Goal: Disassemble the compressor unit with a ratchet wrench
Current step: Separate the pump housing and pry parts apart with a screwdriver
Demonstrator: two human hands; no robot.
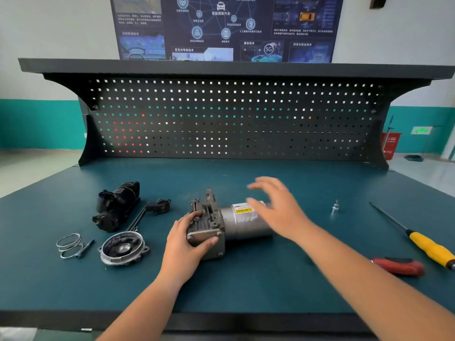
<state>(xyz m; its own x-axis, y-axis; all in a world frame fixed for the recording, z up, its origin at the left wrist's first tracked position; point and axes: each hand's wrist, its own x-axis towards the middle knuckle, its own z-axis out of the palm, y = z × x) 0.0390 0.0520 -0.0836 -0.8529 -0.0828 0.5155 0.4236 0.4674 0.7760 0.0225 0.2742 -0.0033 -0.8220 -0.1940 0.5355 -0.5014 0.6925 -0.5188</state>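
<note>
Left hand grip on compressor unit, right hand spread above it

The right hand is blurred, its fingers smeared, and it hides the far end of the compressor. The left hand covers the compressor's near corner. At the table's right edge, the yellow screwdriver handle is cut off; the red tool beside it is too blurred to identify.

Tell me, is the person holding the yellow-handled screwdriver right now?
No. The yellow-handled screwdriver lies untouched on the bench at far right, while the right hand hovers open over the compressor unit.
</note>
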